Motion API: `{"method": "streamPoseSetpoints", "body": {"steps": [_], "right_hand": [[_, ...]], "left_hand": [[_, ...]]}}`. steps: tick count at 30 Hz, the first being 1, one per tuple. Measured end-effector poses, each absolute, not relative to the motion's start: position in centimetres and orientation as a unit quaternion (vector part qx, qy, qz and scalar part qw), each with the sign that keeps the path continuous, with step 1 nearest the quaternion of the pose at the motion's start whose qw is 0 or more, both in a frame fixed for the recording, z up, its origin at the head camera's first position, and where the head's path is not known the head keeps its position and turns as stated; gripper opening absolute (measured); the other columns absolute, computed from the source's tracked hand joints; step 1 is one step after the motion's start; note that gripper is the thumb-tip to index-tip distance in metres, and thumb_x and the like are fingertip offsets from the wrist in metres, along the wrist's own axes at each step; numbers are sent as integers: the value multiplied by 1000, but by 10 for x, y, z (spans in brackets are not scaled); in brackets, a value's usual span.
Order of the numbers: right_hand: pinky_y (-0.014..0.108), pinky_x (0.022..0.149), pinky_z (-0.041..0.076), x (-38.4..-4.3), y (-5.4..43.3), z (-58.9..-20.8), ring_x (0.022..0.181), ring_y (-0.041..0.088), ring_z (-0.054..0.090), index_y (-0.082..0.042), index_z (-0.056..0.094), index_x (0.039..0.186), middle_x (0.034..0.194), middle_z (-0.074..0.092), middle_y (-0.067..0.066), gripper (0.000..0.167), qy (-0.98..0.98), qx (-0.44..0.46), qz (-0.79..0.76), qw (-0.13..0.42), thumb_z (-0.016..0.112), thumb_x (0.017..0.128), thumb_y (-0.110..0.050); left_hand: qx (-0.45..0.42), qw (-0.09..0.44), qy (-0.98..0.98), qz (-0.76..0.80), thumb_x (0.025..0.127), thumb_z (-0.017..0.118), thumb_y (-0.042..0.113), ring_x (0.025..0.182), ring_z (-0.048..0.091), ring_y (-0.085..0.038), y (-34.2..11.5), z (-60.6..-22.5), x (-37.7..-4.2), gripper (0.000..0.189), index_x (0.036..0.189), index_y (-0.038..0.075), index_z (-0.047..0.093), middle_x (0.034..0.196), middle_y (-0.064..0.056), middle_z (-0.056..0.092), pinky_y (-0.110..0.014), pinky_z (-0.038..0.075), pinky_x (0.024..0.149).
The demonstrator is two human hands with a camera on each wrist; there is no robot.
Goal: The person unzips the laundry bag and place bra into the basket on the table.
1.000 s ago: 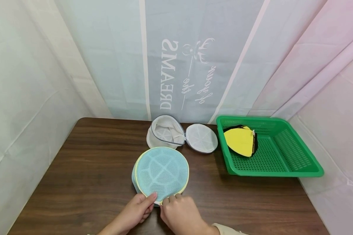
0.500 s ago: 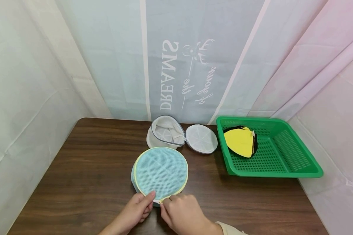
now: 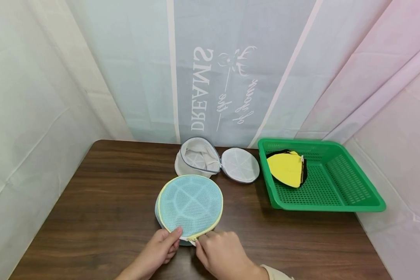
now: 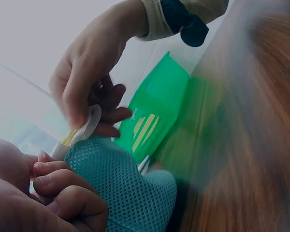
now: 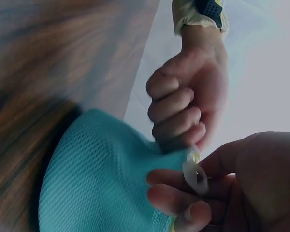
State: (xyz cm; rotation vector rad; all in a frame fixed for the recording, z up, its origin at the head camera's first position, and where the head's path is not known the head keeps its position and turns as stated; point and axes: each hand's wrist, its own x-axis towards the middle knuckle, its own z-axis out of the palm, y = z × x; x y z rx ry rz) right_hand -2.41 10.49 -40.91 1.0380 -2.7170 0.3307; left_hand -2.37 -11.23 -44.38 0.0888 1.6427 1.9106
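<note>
My left hand [image 3: 160,245] has its thumb laid over the near rim of the blue mesh laundry bag [image 3: 190,206] and its fingers curled underneath, clamped on it. The bag sits in front of me on the wood-grain table [image 3: 101,217]. I'd judge it very light, its mesh soft and springy; squeezed mid-panel it would likely buckle, so the bound rim is the better place to take hold. The holes should give some grip, and I wouldn't call it fragile. Its round face points up, with the side wall showing along the left; I find no clear long axis across that face. The yellow zip edging [image 3: 197,236] circles it, and a white tab [image 5: 190,175] sticks out at the near edge, towards me. Just right of that, my right hand [image 3: 224,251] has thumb and fingers clamped on the rim by the tab; whether they also hold the zip slider, I cannot tell. The green plastic basket [image 3: 330,207] stands farther right, apart from the bag.
</note>
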Motion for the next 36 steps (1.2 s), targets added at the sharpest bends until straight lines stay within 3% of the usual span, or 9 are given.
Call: {"method": "streamPoseSetpoints", "body": {"steps": [3, 9, 13, 19, 23, 25, 36], "right_hand": [[20, 39, 16, -26, 109, -408, 45, 0, 26, -24, 40, 60, 53, 30, -13, 44, -928, 340, 116, 101, 71, 91, -23], [18, 39, 14, -28, 112, -409, 46, -2, 22, -25, 38, 60, 53, 26, -14, 45, -926, 338, 131, 102, 71, 90, -23], [17, 40, 12, -29, 111, -410, 46, -3, 19, -25, 37, 59, 53, 24, -15, 47, -921, 340, 147, 118, 74, 87, -22], [16, 40, 14, -29, 109, -410, 47, -4, 21, -25, 39, 59, 53, 26, -16, 44, -919, 343, 168, 97, 72, 89, -21], [16, 40, 15, -29, 108, -410, 47, -5, 22, -25, 41, 59, 54, 27, -16, 43, -918, 346, 173, 87, 70, 90, -20], [15, 40, 15, -29, 109, -410, 47, -5, 22, -25, 40, 60, 54, 27, -16, 43, -917, 347, 174, 90, 71, 89, -20], [14, 41, 16, -31, 110, -413, 49, -6, 23, -25, 43, 63, 57, 29, -17, 38, -916, 345, 186, 81, 68, 91, -18]], "left_hand": [[27, 306, 619, 723, 112, 39, 29, 44, 23, -4, -115, -445, -25, 59, 80, -20, 31, 51, 8, 30, -17, 22, 42], [20, 317, 616, 721, 112, 38, 33, 44, 23, -4, -116, -445, -26, 54, 67, 4, 38, 52, 8, 31, -17, 22, 42], [18, 316, 611, 725, 111, 41, 32, 45, 23, -3, -112, -445, -24, 55, 71, -6, 37, 54, 7, 33, -16, 22, 42], [14, 318, 618, 719, 110, 45, 32, 45, 25, -2, -103, -445, -21, 50, 71, 1, 44, 57, 7, 37, -16, 24, 42], [23, 308, 619, 722, 110, 44, 30, 45, 25, -2, -101, -445, -20, 58, 79, -19, 38, 55, 7, 36, -16, 23, 42], [29, 304, 621, 722, 110, 43, 29, 45, 26, -2, -101, -445, -20, 59, 82, -23, 36, 54, 8, 36, -16, 23, 42], [47, 295, 603, 740, 110, 43, 25, 45, 27, 0, -103, -446, -22, 57, 80, -23, 34, 55, 10, 37, -15, 23, 44]]}}
